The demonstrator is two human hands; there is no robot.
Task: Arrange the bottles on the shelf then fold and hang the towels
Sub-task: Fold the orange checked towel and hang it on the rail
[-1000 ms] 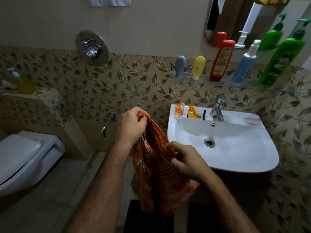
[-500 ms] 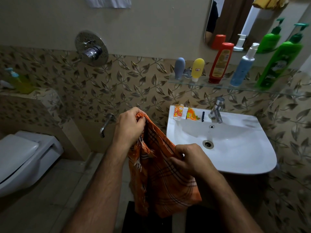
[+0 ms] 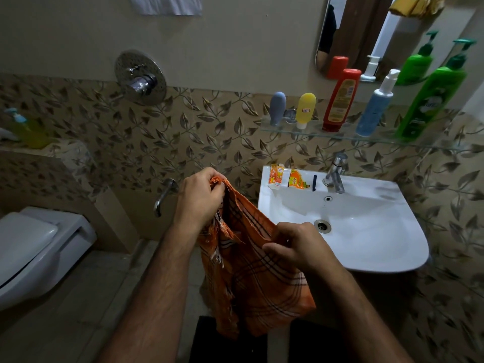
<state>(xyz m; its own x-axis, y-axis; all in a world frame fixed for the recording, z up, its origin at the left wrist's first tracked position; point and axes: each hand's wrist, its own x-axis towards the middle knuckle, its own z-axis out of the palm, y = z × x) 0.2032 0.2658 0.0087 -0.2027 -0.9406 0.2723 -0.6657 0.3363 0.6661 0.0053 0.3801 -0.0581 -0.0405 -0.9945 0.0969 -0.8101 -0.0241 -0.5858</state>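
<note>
An orange checked towel (image 3: 259, 289) with a fringed edge hangs between my hands in front of the sink. My left hand (image 3: 200, 200) grips its top corner, held higher. My right hand (image 3: 298, 247) pinches the upper edge lower down, to the right. On the glass shelf (image 3: 348, 134) above the sink stand a grey-blue tube (image 3: 277, 108), a yellow tube (image 3: 305, 110), a red bottle (image 3: 340, 100), a light blue pump bottle (image 3: 375, 108) and a green pump bottle (image 3: 432, 98). A white towel (image 3: 166, 5) hangs at the top edge of the wall.
The white sink (image 3: 366, 231) with its tap (image 3: 335, 174) carries small orange packets (image 3: 286, 178) on its rim. A toilet (image 3: 34, 247) stands at left, a wall tap (image 3: 163, 195) and shower mixer (image 3: 140, 77) between. A mirror (image 3: 366, 35) hangs above the shelf. A yellow-green bottle (image 3: 28, 129) sits on the left ledge.
The towel has spread a little wider between my hands, with my right hand sliding along the upper edge. The view has shifted slightly downward.
</note>
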